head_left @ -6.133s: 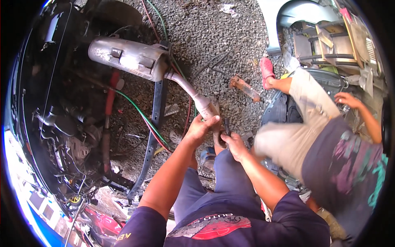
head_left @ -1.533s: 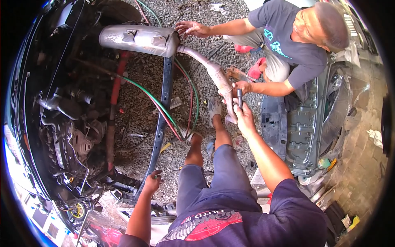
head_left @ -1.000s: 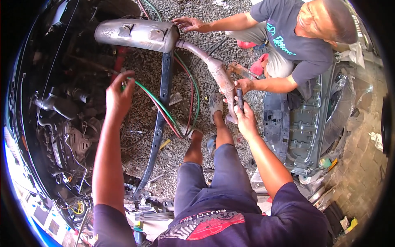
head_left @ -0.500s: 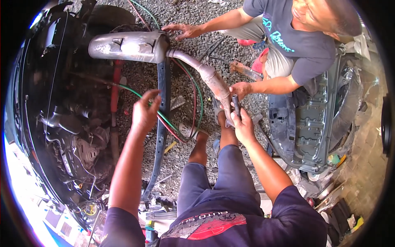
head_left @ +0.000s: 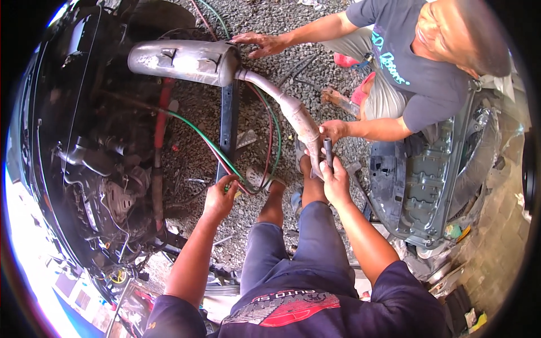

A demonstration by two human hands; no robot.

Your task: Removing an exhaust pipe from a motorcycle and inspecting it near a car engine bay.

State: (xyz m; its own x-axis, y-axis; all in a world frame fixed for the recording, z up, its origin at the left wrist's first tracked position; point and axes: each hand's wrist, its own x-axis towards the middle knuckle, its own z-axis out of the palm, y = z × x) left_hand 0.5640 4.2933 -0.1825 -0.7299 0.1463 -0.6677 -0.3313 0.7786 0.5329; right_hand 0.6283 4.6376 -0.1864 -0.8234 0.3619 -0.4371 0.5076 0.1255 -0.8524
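Note:
My right hand is closed around a short dark tube-shaped piece that points away from me. Its thumb lies against the lower end of a rusty exhaust pipe. That pipe runs up to a silver muffler, which rests across a long dark metal bar. My left hand is over the bar, beside the red and green hoses, with thumb and forefinger apart. Part of the bar is hidden behind my left arm. A co-worker's hand touches the muffler, and their other hand is at the pipe.
A dark car body with exposed engine parts fills the left side. The co-worker crouches at upper right. A removed vehicle panel lies on the right. Gravel covers the ground. A red post stands by the car.
My left hand has come down and slightly right, from above the bar to beside the hoses. The right hand stays at the pipe's end, and the view has shifted slightly.

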